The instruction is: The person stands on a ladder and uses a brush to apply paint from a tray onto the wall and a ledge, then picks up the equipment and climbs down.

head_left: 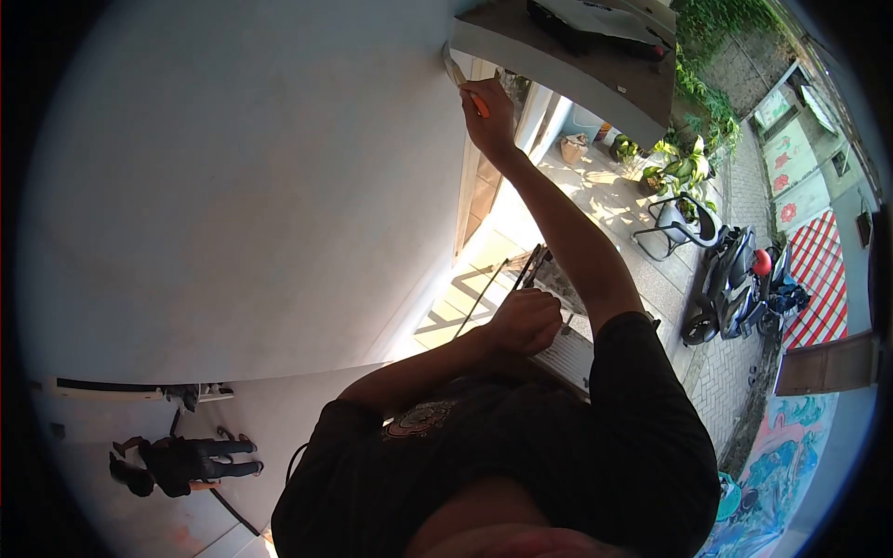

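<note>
Fingers (486, 93) of right hand (490, 116) wrap orange-handled tool (477, 101) against wall (279, 186).

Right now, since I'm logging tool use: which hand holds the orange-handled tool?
The right hand, raised high against the wall, holds the orange-handled tool; the left hand is a fist lower down.

- White wall (233, 186) fills the left, in shade.
- Grey ledge (558, 70) juts out above.
- Sunlit paved yard (605, 200) with potted plants (684, 172), a chair (672, 228), parked scooters (730, 284).
- Painted mural (777, 470) at the right edge.
</note>
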